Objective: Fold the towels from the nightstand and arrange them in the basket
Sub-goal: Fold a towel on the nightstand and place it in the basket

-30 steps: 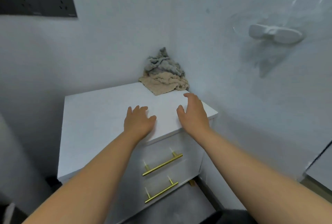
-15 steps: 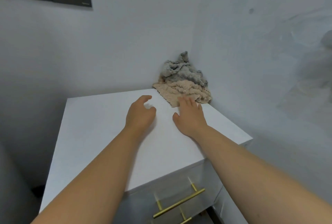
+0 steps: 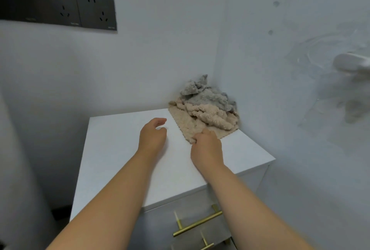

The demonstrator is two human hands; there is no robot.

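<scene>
Right hand (image 3: 206, 146), forearm extended, grip pinching near corner of beige towel (image 3: 200, 121), left hand (image 3: 153, 137) over nightstand (image 3: 120, 149), grip loosely curled (holding nothing)

This looks like a bedroom corner in a home. A white nightstand (image 3: 120, 141) stands pushed into the angle of two plain pale walls (image 3: 160, 53); its grey drawers (image 3: 160, 227) carry slim gold bar handles (image 3: 197, 224). A row of dark wall sockets (image 3: 58, 8) sits above it on the left. Crumpled towels (image 3: 204, 107), grey over beige, lie heaped at the back corner. On the right wall is a white fixture (image 3: 350, 63), too blurred to identify, possibly a hook.
</scene>
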